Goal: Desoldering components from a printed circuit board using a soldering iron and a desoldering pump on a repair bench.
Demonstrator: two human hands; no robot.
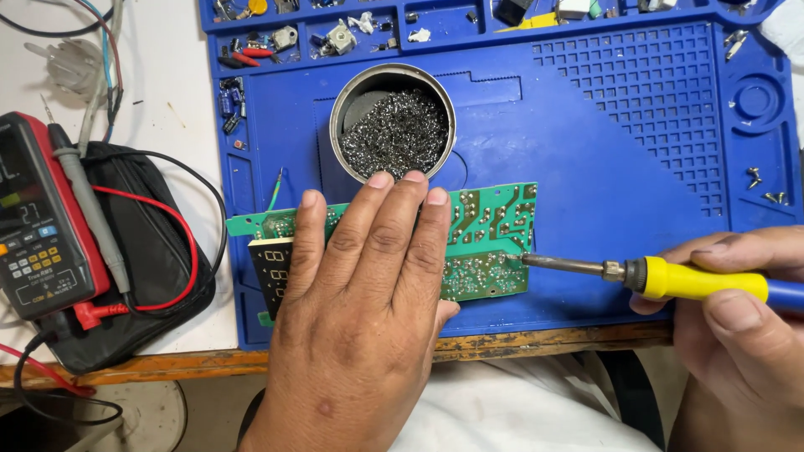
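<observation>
Pressing flat, the left hand lies fingers spread and palm down over the green circuit board, covering roughly its left two thirds; board sits solder side up on the blue work mat, near the front edge of the tabletop. Right hand closed around the yellow-and-blue handle of the soldering iron, held pen-style, shaft nearly level. Tip touches the board at its right edge, about mid-height.

Tin of metal wool stands just behind the board, touching or nearly touching its rear edge (cannot tell which). Multimeter with red and black leads rests on a dark pouch, well off to the left.

Judgement on technique: keep the holding fingers well apart from the hot tip, keep the board pinned flat, and rest the tip on the joint, not the bare laminate beside it.
</observation>
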